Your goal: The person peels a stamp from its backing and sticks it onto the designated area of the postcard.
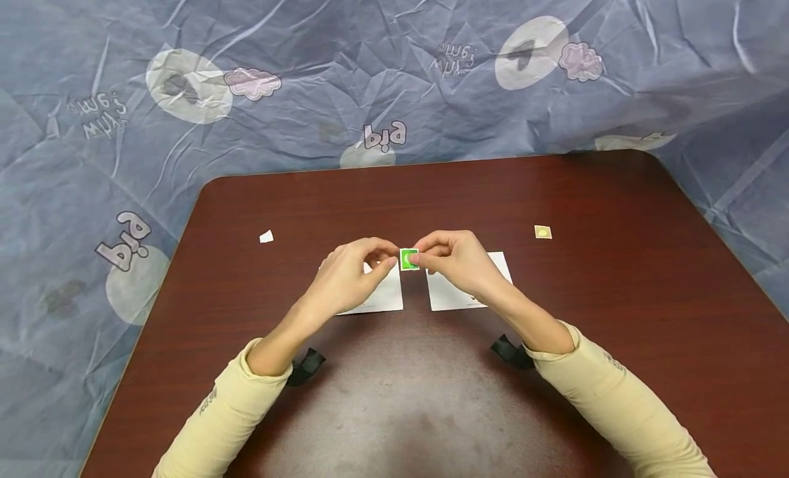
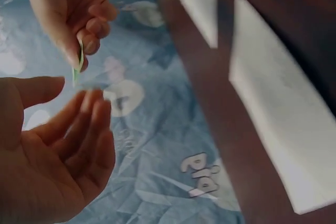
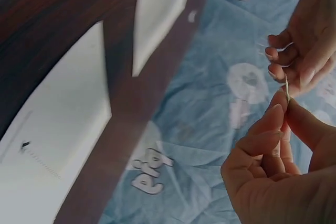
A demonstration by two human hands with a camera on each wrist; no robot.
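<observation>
Card point(image 1: 405, 260), green-faced in head view, nearly edge-on in wrist views

Green square point(image 1: 405, 261) in right grip point(image 1: 458, 261) — left grip point(image 1: 346, 275) just beside.

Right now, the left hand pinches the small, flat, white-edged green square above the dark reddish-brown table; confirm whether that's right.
Not the left hand: the right hand pinches the green square above the table, as the left wrist view shows.

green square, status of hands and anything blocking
Right hand pinches green square. Left hand beside it, thumb and fingers parted. No obstruction visible.
</observation>
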